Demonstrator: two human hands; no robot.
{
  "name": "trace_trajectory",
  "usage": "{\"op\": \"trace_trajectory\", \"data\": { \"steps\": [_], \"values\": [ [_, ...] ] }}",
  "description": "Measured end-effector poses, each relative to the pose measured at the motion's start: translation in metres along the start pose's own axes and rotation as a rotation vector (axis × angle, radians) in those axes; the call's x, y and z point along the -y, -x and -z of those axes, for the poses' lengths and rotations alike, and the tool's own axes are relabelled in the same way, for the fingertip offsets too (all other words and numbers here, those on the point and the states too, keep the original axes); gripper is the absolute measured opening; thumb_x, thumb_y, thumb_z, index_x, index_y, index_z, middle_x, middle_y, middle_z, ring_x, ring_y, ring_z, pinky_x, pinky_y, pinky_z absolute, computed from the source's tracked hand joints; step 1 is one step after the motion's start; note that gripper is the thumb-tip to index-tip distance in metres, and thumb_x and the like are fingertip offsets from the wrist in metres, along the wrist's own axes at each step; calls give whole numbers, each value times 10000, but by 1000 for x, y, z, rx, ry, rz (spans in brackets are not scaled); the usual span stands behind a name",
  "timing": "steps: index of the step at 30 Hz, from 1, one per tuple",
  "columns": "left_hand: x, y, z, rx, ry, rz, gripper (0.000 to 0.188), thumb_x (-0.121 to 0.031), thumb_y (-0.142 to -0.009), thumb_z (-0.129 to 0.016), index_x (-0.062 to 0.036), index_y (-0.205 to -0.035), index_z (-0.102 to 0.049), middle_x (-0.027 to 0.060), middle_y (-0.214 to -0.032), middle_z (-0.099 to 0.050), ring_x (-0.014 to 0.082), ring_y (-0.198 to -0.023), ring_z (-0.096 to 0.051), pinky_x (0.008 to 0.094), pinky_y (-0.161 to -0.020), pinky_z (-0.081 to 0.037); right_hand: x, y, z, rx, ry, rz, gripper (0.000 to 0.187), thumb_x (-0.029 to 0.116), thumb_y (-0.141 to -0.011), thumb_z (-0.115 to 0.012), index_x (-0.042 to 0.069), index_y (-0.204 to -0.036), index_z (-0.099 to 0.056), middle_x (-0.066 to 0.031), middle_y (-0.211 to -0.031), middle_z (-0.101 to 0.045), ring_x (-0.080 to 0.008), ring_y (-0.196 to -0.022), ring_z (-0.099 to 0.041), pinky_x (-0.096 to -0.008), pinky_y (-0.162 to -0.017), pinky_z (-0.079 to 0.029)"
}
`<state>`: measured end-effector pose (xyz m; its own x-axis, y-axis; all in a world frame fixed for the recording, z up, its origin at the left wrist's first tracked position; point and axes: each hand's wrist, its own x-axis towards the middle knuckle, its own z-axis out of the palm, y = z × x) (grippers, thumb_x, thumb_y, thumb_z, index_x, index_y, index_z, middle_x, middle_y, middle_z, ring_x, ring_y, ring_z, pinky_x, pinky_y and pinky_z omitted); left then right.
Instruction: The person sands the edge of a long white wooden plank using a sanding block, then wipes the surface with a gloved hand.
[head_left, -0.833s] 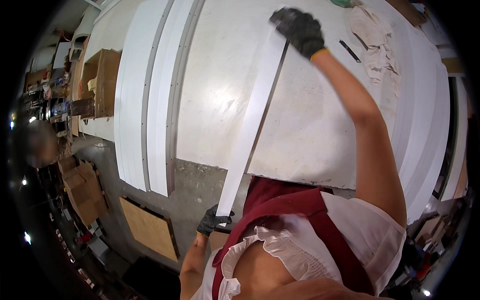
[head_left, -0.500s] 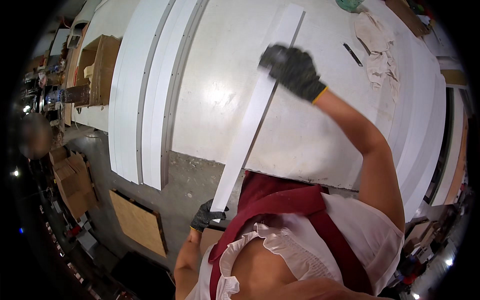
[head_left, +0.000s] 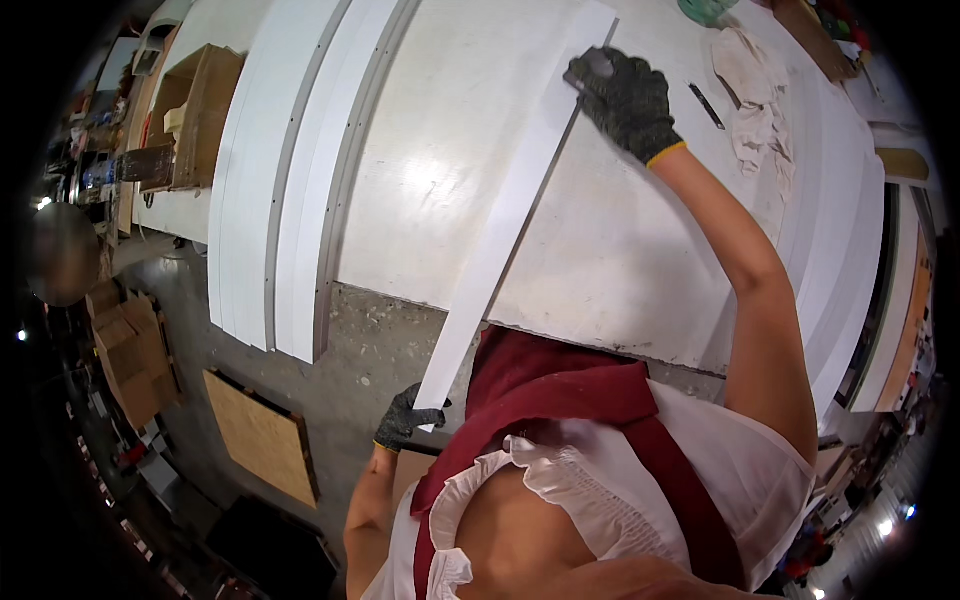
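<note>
Your right hand [head_left: 630,105], in a dark glove with a yellow cuff, has slid along the white strip [head_left: 500,230] toward its far end; half a second ago it was nearer the strip's middle. Your left hand [head_left: 403,418], gloved the same way, stays at the near end, just as before, and the strip keeps its slant.

That long, narrow strip lies across the white surface [head_left: 420,200], from close to the far edge down over the near edge, where its end juts out beside your red apron [head_left: 560,380]. Your two hands are well apart. Your left one is closed on the jutting end, thumb over the top. Your right one has bent fingers over the strip; you cannot tell from this view whether they grip it or hold something small.

Along the left edge of the surface, long white panels [head_left: 312,200] with grey sides run lengthwise and overhang the near edge. Left of them stands an open cardboard box [head_left: 205,120]. Toward the far right corner lie a slim black tool [head_left: 706,106] and, right beside it, a crumpled pale cloth [head_left: 750,80]; a green container [head_left: 706,10] sits by the far edge. On the floor at left, a tan board [head_left: 262,440] lies near folded cardboard [head_left: 133,355].
</note>
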<state>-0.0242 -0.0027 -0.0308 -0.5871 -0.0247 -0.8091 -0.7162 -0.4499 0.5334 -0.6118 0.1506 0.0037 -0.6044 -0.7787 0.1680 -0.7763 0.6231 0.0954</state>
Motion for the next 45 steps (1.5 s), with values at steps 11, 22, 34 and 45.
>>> {"op": "trace_trajectory", "data": {
  "steps": [11,22,34,45],
  "values": [
    [2,-2,0,22,21,-38,410,-120,-778,-766,-11,-1158,-657,74,-959,-718,162,-771,-678,322,-719,-552,9,14,-3,-42,103,54,518,366,-827,-688,341,-1329,-562,-51,-1293,-567,-294,-1055,-585,-462,-852,-477],
    [16,-6,5,78,62,-111,462,-140,-766,-806,3,-1172,-638,105,-975,-718,172,-726,-676,332,-676,-552,10,7,6,-48,97,80,452,386,-839,-672,313,-1277,-586,-51,-1246,-589,-303,-1044,-599,-496,-829,-479],
    [14,-9,4,79,35,-162,417,-102,-763,-786,9,-1139,-644,81,-905,-703,157,-693,-655,325,-633,-537,15,-8,16,7,106,-54,316,380,-890,-621,316,-1198,-646,-23,-1208,-643,-307,-1071,-605,-481,-830,-504],
    [24,-13,8,77,61,-200,444,-63,-788,-779,16,-1197,-627,72,-901,-692,159,-719,-647,328,-649,-541,47,16,30,130,121,-62,471,418,-890,-636,355,-1354,-578,-48,-1356,-580,-319,-1151,-580,-487,-945,-476]
  ]
}}
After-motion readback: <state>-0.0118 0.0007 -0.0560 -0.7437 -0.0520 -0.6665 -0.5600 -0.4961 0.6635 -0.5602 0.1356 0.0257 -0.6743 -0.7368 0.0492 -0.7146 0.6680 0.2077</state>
